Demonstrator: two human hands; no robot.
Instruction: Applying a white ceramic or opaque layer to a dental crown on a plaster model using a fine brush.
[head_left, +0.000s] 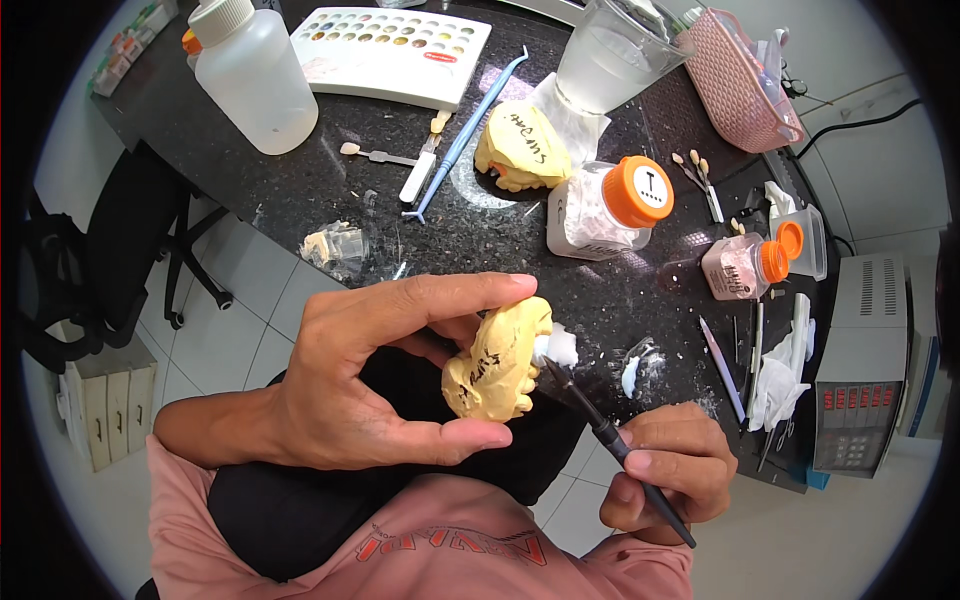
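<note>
tooth model (490, 368), yellow with dark handwriting, is held up in the air just short of the near edge of the black speckled table (430, 250). the left hand (340, 365) is clamped on it, thumb along the lower side and fingers along the upper. the right hand (680, 465), apart from the left, pinches a slim black tool (610, 437) to the right of the model, its tip at the teeth, beside some white stuff (562, 347); whether the tip touches cannot be told.

right of the model, a pale smear (632, 375) lies on the table, and farther right a purple stick (722, 370). beyond the model stand a jar (590, 222) with an orange lid and, next to it, a second yellow model (522, 145). past these, still beyond the held model, are a clear cup (612, 70) of cloudy liquid, a blue two-ended tool (468, 135) and a white paint tray (390, 60). far to the model's left are a white-capped bottle (258, 85) and a black chair (110, 250); far to its right, a pink basket (735, 85) and a grey machine (862, 350).
</note>
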